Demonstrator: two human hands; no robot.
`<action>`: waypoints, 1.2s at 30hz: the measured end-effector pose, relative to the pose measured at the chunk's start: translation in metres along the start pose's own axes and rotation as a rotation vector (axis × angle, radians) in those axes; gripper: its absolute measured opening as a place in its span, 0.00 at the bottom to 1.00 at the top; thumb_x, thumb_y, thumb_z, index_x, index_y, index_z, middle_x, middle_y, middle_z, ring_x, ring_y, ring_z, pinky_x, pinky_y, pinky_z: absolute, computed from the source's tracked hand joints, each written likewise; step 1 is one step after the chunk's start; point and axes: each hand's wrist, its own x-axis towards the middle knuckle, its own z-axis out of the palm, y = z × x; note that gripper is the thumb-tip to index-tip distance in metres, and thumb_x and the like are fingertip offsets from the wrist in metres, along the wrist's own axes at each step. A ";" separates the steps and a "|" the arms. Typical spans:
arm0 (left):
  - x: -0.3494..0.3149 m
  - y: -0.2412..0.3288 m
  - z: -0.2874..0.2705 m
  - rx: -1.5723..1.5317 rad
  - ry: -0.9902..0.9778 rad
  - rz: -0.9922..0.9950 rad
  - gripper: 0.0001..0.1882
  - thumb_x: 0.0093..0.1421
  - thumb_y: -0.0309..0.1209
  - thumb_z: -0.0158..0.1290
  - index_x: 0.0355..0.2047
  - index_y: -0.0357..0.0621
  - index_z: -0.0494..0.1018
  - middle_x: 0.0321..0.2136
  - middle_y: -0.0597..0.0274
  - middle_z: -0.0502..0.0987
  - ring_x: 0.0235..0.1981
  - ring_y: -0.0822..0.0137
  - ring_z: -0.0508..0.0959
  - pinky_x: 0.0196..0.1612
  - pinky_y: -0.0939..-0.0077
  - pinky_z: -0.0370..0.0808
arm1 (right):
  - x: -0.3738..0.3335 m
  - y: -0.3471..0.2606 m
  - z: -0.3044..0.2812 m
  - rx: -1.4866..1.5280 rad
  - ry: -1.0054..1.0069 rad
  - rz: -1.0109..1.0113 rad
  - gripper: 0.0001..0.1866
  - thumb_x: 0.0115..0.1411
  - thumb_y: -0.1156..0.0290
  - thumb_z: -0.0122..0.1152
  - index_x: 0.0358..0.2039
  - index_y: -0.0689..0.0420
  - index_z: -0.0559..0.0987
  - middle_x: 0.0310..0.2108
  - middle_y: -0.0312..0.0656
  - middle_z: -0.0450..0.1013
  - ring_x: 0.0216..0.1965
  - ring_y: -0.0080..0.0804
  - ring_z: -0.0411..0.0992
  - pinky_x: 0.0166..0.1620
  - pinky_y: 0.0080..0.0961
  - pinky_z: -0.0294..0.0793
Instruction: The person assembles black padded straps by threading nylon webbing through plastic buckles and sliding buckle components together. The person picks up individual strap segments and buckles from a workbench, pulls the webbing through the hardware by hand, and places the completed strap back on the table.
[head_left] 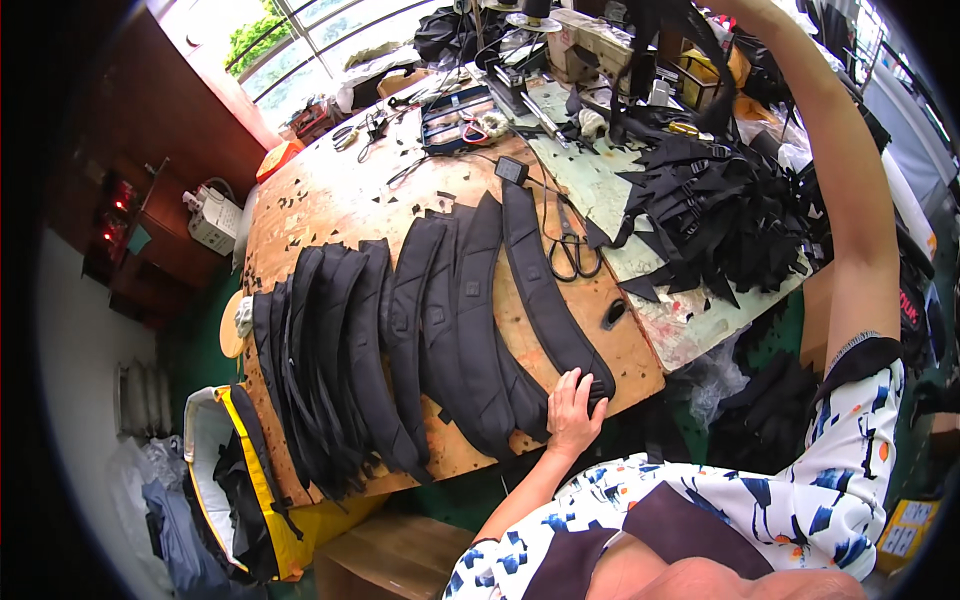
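Note:
My left hand (575, 412) lies at the table's near edge, fingers stretched over the near end of a black padded strap (545, 285). That curved strap lies apart from the others, its far end beside a small black square piece. To its left, several similar black padded straps (400, 320) lie side by side, overlapping. My right arm (862, 200) reaches far up to the top right. The right hand is cut off at the upper edge, near dark hanging straps (690, 45), and its fingers do not show. A heap of black strap pieces with buckles (700, 200) lies right of the single strap.
Scissors (573, 250) lie between strap and heap. A blue tray (455, 118) with small tools sits farther back, near a sewing machine (590, 45). A yellow bag (262, 480) and a cardboard box (390, 560) stand below the wooden table (330, 205).

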 end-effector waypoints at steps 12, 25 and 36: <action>-0.002 0.003 -0.006 0.031 -0.032 -0.032 0.25 0.48 0.33 0.59 0.47 0.39 0.67 0.49 0.51 0.67 0.52 0.52 0.67 0.52 0.61 0.63 | 0.055 0.020 0.102 0.138 0.069 0.118 0.08 0.51 0.72 0.56 0.30 0.55 0.81 0.19 0.42 0.75 0.22 0.32 0.75 0.28 0.29 0.74; 0.004 0.007 -0.007 0.042 -0.044 -0.028 0.25 0.49 0.34 0.58 0.47 0.39 0.68 0.48 0.50 0.68 0.50 0.52 0.68 0.50 0.61 0.65 | 0.008 0.163 0.278 -0.215 -0.151 -0.007 0.23 0.52 0.68 0.54 0.49 0.59 0.68 0.36 0.54 0.74 0.38 0.52 0.72 0.40 0.35 0.72; 0.002 0.007 -0.011 -0.022 -0.041 -0.009 0.30 0.48 0.36 0.60 0.51 0.40 0.65 0.51 0.49 0.65 0.52 0.51 0.66 0.52 0.61 0.62 | -0.198 0.113 0.335 -0.524 -0.369 -0.255 0.09 0.46 0.65 0.58 0.28 0.53 0.78 0.34 0.36 0.72 0.45 0.31 0.66 0.42 0.32 0.65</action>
